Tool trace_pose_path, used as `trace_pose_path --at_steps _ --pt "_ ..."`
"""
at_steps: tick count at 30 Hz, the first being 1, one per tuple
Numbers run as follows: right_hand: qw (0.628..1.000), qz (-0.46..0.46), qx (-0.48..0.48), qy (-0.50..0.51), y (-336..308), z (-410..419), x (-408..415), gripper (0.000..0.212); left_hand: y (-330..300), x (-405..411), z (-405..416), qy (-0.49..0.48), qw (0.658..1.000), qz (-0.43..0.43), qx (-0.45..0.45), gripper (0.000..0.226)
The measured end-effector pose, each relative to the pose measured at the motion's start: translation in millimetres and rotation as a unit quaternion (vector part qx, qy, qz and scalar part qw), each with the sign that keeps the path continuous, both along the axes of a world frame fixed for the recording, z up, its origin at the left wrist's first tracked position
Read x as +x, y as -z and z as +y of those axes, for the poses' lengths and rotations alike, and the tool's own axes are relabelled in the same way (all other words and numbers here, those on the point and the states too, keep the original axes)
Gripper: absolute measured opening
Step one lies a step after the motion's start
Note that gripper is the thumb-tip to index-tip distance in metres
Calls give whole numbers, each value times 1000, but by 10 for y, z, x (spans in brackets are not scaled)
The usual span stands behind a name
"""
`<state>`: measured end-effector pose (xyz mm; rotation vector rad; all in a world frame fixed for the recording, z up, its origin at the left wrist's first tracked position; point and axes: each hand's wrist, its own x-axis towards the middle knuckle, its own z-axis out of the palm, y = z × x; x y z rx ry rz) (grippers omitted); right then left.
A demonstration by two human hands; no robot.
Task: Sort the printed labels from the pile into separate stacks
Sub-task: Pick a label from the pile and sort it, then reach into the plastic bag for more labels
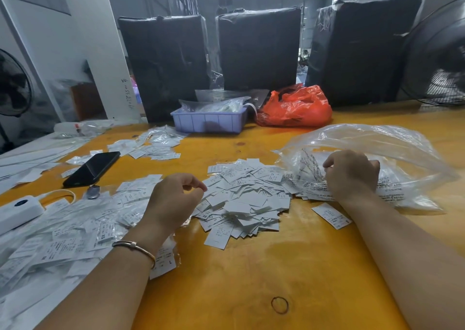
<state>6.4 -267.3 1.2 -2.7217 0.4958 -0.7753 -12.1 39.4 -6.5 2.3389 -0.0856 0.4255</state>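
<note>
A loose pile of small white printed labels [246, 199] lies on the yellow table [239, 274] between my hands. My left hand [176, 199] hovers at the pile's left edge with loosely curled fingers, and nothing shows between them. My right hand [352, 176] rests on a clear plastic bag [377, 148] at the pile's right edge. Its fingers curl down into the printed plastic. A single label [332, 215] marked S lies alone beside my right forearm. More labels in clear sleeves [75, 236] spread out under my left forearm.
A black phone [93, 168] and a white power bank [20, 211] lie at the left. Further back are more labels [156, 146], a blue tray [208, 122] and a red bag [297, 108]. Black wrapped bundles [259, 50] line the far edge. A rubber band [279, 305] lies near me.
</note>
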Motion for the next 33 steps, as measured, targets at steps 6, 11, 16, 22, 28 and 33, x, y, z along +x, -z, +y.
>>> trace_pose_path --at_steps 6,11,16,22,28,33 --pt "998 48 32 7 -15 -13 -18 30 19 4 -4 8 1000 5 -6 18" --pt "993 103 -38 46 -3 -28 -8 17 24 -9 -18 15 1000 5 -9 20" --pt "995 72 -30 60 23 -67 56 18 15 -11 -34 15 1000 10 -11 21" --pt "996 -82 -1 19 8 -26 15 23 3 -32 -50 13 1000 7 -15 21" --pt "907 -132 261 -304 -174 457 -281 9 -35 -113 -114 106 994 -16 -22 12" --pt "768 76 378 -512 -138 820 -443 26 -116 -227 -220 235 968 34 -87 56"
